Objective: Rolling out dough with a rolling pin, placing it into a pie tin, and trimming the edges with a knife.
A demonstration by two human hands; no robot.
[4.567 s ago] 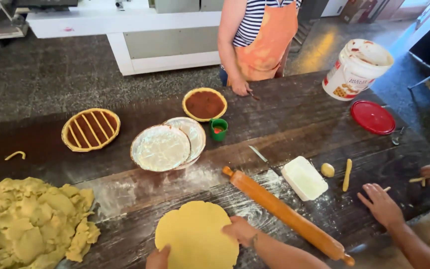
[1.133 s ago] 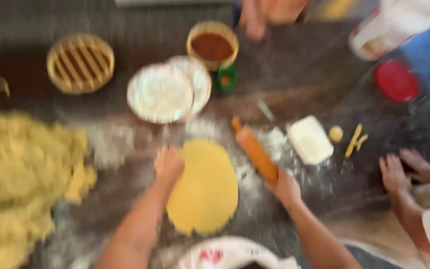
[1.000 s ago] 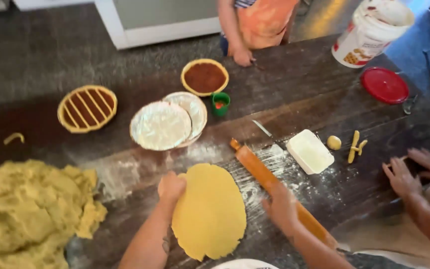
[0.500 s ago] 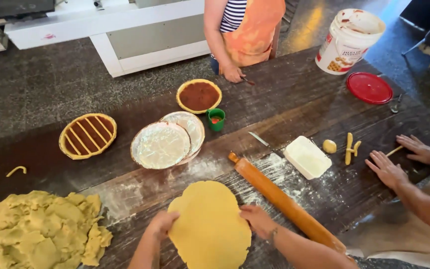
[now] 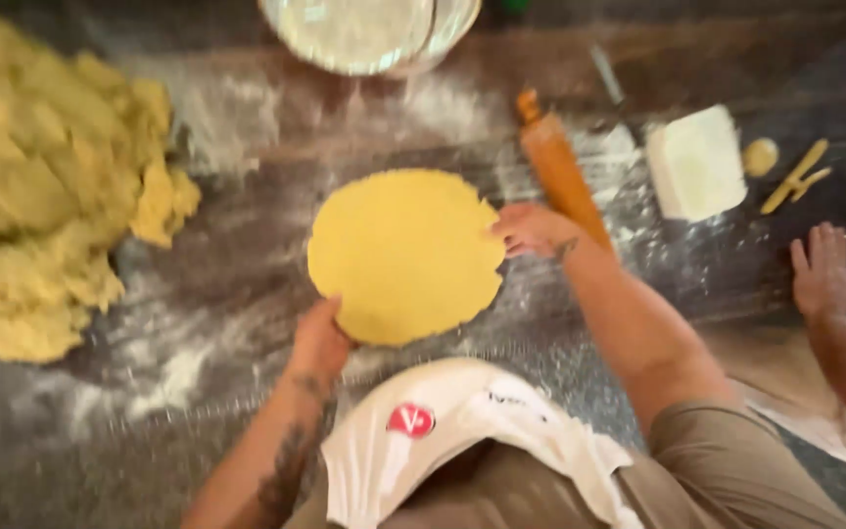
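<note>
A flat round sheet of yellow dough (image 5: 403, 255) lies on the floured dark table (image 5: 227, 294). My left hand (image 5: 320, 338) grips its near left edge, fingers under the rim. At the sheet's right edge, my right hand (image 5: 536, 230) touches it with the fingertips. A wooden rolling pin (image 5: 558, 167) lies just beyond my right hand.
A big heap of yellow dough (image 5: 46, 186) fills the left. Floured round tins (image 5: 364, 29) sit at the top. A white block (image 5: 695, 162), a dough ball (image 5: 761, 155) and dough strips (image 5: 795, 174) lie on the right, near another person's hand (image 5: 822, 274).
The camera has tilted down and closer to the table. My left hand moved to the sheet's near left edge and my right hand shifted up to its right edge.
</note>
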